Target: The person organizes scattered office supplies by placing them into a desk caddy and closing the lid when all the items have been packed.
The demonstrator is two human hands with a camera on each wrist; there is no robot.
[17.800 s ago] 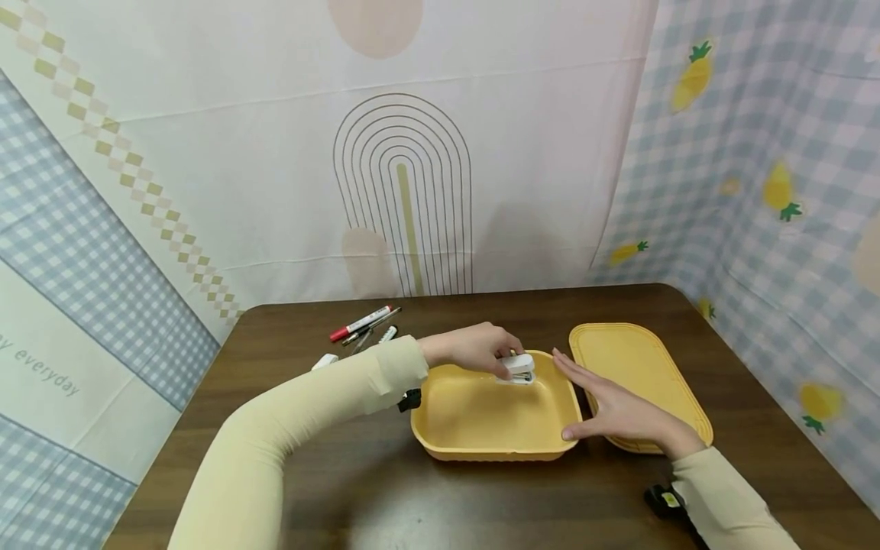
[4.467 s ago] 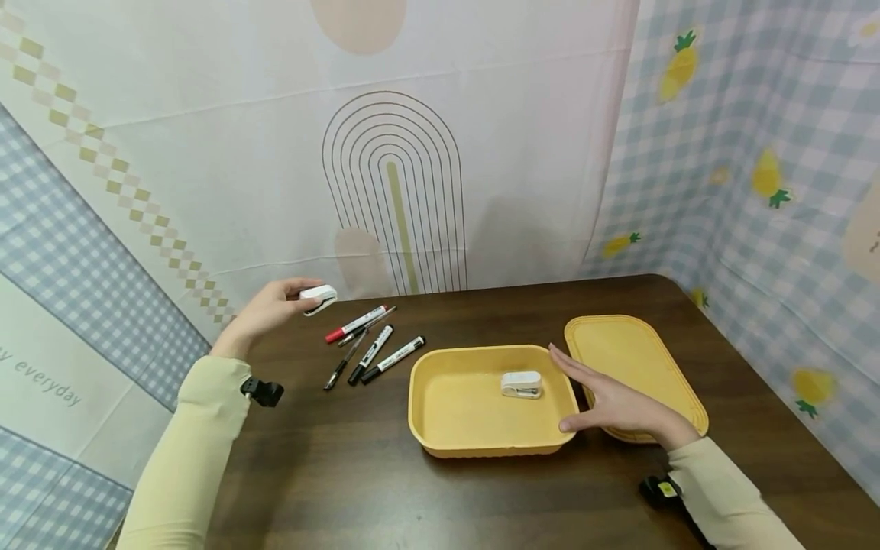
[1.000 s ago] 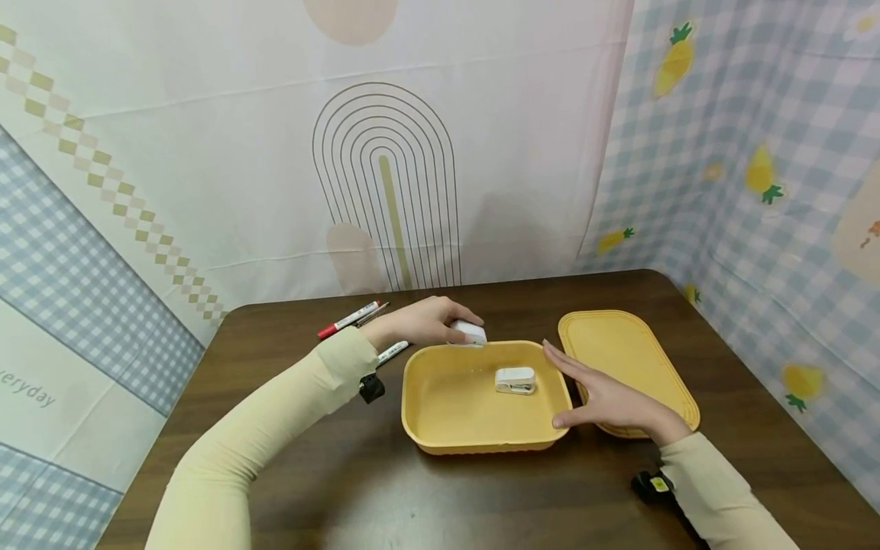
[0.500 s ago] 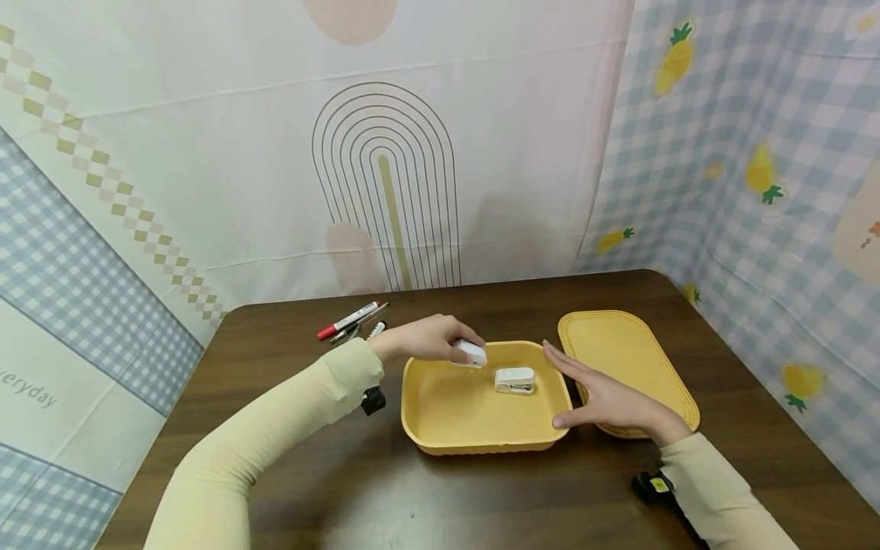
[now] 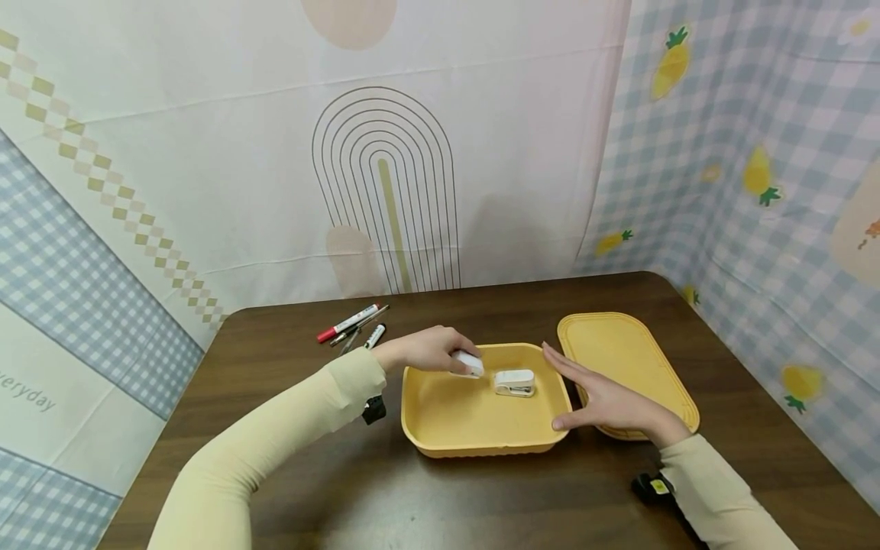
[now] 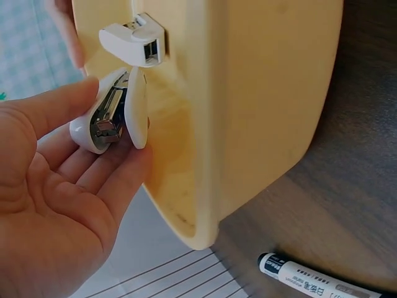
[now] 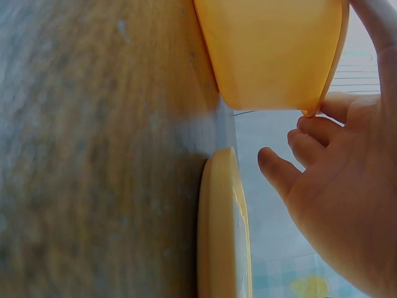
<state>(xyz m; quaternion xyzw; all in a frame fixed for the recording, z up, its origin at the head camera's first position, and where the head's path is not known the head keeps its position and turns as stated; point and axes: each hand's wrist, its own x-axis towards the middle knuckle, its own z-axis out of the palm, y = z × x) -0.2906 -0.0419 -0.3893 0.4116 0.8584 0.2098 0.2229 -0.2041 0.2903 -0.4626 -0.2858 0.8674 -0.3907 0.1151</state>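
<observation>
My left hand [image 5: 429, 348] holds a small white stapler [image 5: 469, 365] between thumb and fingers, inside the left far part of the yellow bin [image 5: 484, 445]. In the left wrist view this stapler [image 6: 138, 115] shows its metal inner part, the thumb on one side and fingertips on the other. A second white stapler [image 5: 514, 382] lies on the bin floor just to its right. My right hand [image 5: 612, 399] spreads along the bin's right edge, thumb near the front corner and fingertips at the far corner. From the right wrist view, the right hand's fingertips [image 7: 316, 130] touch the rim.
A yellow lid [image 5: 627, 368] lies flat on the dark table, right of the bin and partly behind my right hand. Left of the bin lie a red-capped marker [image 5: 347, 323] and several pens, partly covered by my left arm. A black-ended marker [image 6: 310, 279] lies near the bin.
Earlier, my left hand released the first stapler in the bin and raised the second at the table's left. It has since carried that one rightward and lowered it inside. My right hand stays put.
</observation>
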